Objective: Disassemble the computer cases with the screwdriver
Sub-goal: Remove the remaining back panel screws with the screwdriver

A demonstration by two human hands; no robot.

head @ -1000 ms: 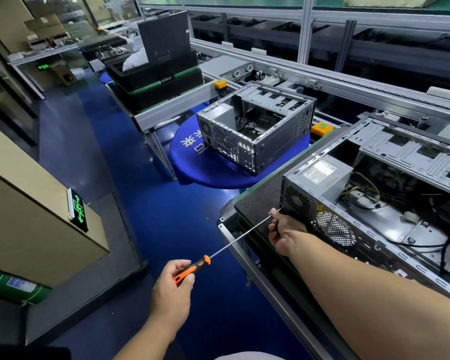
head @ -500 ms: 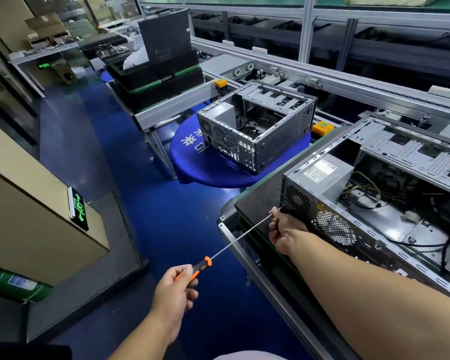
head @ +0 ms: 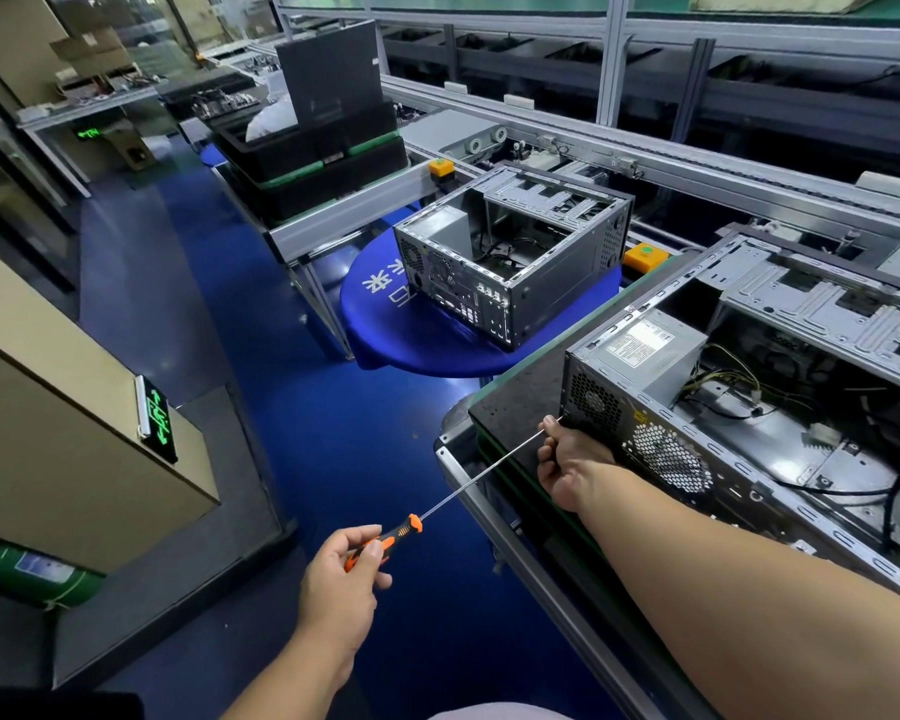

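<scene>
Factory aisle, blue floor [head: 302, 407], conveyor line behind. An open computer case [head: 749, 407] lies on the table [head: 515, 407] at right. The left hand [head: 341, 579] pinches the screwdriver [head: 385, 537] by its orange handle; the right hand [head: 567, 465] pinches the shaft near the tip, against the case's rear corner. A second open case [head: 515, 262] sits on a blue round stand [head: 411, 345].

1. My left hand [head: 341, 574] sits low and near me, forearm bare, fingers and thumb curled round the orange-black handle of the screwdriver [head: 385, 540].
2. My right arm stretches forward across the lower right, forearm bare.
3. My right hand [head: 567, 467] is curled, pinching the screwdriver's thin shaft close to its far tip.
</scene>
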